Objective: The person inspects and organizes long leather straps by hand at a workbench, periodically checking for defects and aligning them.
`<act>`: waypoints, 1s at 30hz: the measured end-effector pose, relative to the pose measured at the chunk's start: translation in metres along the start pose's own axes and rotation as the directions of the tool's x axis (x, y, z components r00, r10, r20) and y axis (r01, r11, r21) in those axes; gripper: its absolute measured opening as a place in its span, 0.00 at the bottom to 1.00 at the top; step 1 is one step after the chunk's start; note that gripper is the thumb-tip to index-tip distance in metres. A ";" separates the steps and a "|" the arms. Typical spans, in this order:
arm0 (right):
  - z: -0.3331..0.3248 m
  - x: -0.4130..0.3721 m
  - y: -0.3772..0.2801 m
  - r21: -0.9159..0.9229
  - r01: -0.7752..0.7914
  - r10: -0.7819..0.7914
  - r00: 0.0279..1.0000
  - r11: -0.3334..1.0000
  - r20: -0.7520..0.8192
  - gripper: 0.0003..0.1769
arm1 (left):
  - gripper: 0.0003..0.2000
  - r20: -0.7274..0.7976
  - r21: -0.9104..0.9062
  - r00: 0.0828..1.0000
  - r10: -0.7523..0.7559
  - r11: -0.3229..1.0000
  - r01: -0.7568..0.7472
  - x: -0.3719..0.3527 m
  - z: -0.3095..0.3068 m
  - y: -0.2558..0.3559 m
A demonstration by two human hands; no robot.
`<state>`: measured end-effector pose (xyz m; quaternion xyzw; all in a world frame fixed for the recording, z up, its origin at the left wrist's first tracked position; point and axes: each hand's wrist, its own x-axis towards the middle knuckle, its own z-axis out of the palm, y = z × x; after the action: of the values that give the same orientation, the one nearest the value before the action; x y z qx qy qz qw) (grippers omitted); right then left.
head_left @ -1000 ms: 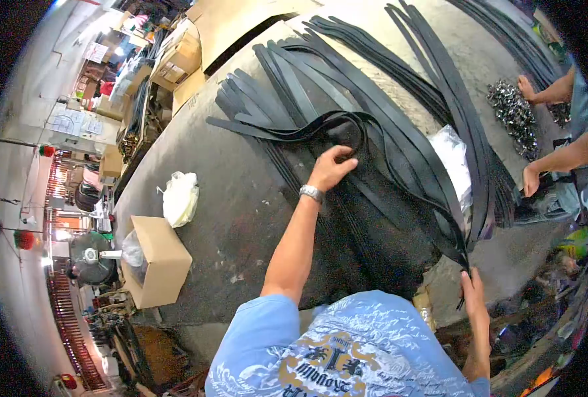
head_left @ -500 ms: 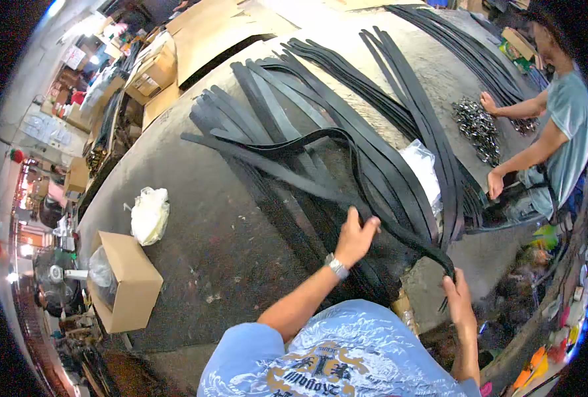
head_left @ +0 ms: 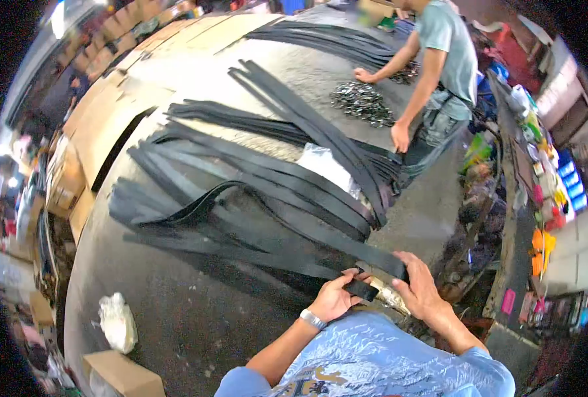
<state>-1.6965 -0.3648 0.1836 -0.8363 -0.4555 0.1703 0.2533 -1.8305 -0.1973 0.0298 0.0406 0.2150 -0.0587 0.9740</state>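
1. Left hand (head_left: 333,299) pinches the end of the black strap (head_left: 366,255), and right hand (head_left: 418,291) clamps it just beside, at the table (head_left: 194,311) near edge.
2. Bare tabletop lies left of them.
3. Farther off are strap piles (head_left: 274,165), then buckles (head_left: 363,102).

The table (head_left: 194,311) is a big dark slab, pretty scuffed up, and it's mostly buried under black straps (head_left: 254,192). They're long flat ones, fanned across the middle, with the near ends reaching the front edge. A diagonal bundle (head_left: 307,116) runs past those, and a far bundle (head_left: 327,36) sits at the back end. A clear plastic bag (head_left: 321,164) is wedged in among the straps, and a heap of metal buckles (head_left: 363,102) lies beside the diagonal bundle. Off at the near left corner, well apart from the straps, are a white plastic bag (head_left: 117,321) and a cardboard box (head_left: 123,377).
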 end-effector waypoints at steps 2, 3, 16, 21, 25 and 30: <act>0.013 -0.016 0.006 -0.055 0.054 -0.054 0.999 0.997 -0.001 0.33 | 0.15 0.108 -0.054 0.992 -0.065 0.996 0.071 0.008 -0.005 0.003; 0.016 -0.020 0.006 -0.102 0.023 -0.017 0.998 0.994 0.056 0.34 | 0.22 0.164 -0.041 0.985 -0.053 0.997 0.061 0.000 0.024 0.014; 0.027 -0.015 -0.005 0.078 -0.102 0.093 0.991 0.992 0.101 0.46 | 0.16 0.242 -0.029 0.961 0.137 0.991 -0.134 -0.008 0.058 0.028; 0.043 0.014 -0.022 0.294 -0.054 0.082 0.993 0.954 -0.086 0.45 | 0.15 0.247 -0.101 0.943 0.222 0.974 -0.203 -0.020 0.078 0.036; 0.036 0.022 -0.014 0.249 -0.110 0.094 0.993 0.962 0.075 0.30 | 0.17 0.134 -0.093 0.870 0.475 0.880 -0.466 -0.030 0.104 0.052; 0.014 0.007 -0.001 -0.047 -0.060 0.062 0.998 0.997 0.033 0.21 | 0.22 -0.010 -0.279 0.757 0.653 0.726 -0.629 -0.041 0.099 0.111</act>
<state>-1.7010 -0.3549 0.1730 -0.8524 -0.4377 0.1816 0.2209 -1.8112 -0.0935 0.1427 -0.0211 0.1498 0.3089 0.9390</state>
